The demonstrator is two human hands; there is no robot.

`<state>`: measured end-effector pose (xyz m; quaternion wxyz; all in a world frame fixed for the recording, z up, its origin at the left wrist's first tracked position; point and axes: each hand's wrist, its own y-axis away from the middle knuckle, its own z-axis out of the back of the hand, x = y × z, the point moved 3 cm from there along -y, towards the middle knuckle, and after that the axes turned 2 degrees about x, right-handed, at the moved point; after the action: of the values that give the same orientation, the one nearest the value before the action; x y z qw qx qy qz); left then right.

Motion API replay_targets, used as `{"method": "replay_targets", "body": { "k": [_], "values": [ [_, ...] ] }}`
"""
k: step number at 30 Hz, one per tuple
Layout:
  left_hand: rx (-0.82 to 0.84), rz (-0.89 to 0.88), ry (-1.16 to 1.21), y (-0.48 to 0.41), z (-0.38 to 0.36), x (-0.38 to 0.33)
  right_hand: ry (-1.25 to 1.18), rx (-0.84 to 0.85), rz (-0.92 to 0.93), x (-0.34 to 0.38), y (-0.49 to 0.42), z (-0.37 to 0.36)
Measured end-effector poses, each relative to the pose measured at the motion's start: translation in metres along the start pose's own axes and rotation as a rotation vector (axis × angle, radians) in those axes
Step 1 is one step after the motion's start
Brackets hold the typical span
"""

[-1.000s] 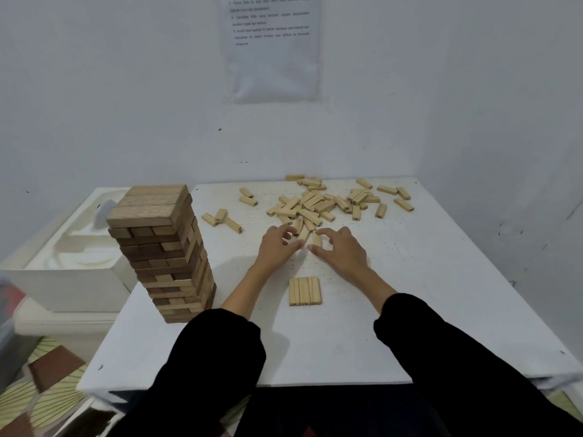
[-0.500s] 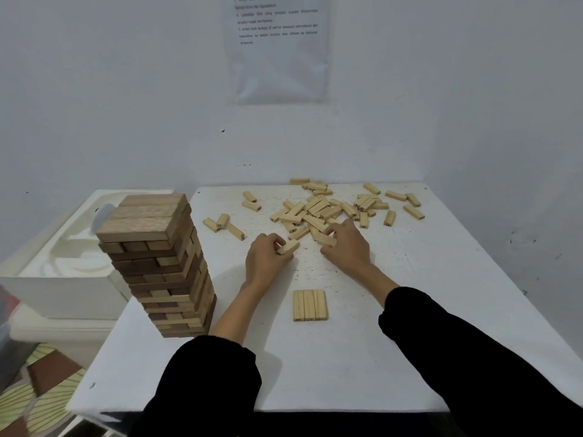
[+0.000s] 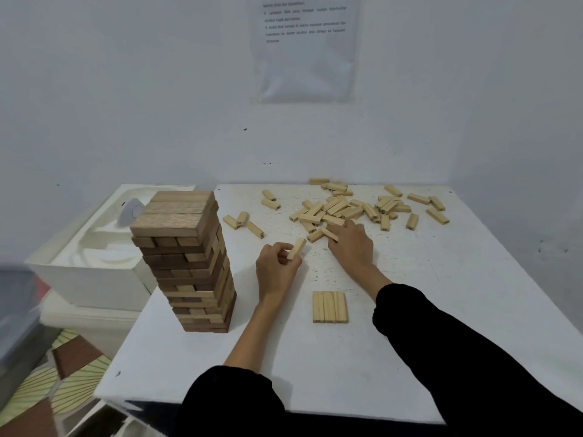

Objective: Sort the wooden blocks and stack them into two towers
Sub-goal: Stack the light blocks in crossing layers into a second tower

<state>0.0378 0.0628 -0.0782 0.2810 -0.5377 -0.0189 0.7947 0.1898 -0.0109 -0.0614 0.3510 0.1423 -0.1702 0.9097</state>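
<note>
On the table (image 3: 457,310), the left hand (image 3: 276,274) pinches one pale block (image 3: 297,248); the right hand (image 3: 350,246) rests open-fingered on the pile (image 3: 336,208).

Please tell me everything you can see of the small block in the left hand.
The small block is a short rectangular bar of pale wood, with no marking visible. The left hand pinches its lower end. It is tilted, its free end pointing up, away and to the right. It is over the white table, apart from the tall tower and the loose pile. Whether it touches the white table cannot be told.
</note>
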Motion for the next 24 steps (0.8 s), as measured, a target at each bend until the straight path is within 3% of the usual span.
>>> {"method": "replay_targets", "body": {
  "k": [8, 16, 21, 24],
  "values": [
    [-0.004, -0.028, 0.001, -0.003, 0.000, 0.002, -0.220, -0.046, 0.162, -0.031, 0.032, 0.006],
    [0.127, -0.024, 0.083, 0.004, -0.006, -0.004, -0.501, 0.029, 0.369, -0.054, 0.061, 0.022],
    [0.308, 0.057, 0.094, 0.013, -0.012, -0.017, -0.530, 0.091, 0.372, -0.070, 0.076, 0.032],
    [0.505, -0.043, -0.021, 0.008, -0.018, -0.029, -0.544, 0.139, 0.316, -0.076, 0.076, 0.035]
  ]
}}
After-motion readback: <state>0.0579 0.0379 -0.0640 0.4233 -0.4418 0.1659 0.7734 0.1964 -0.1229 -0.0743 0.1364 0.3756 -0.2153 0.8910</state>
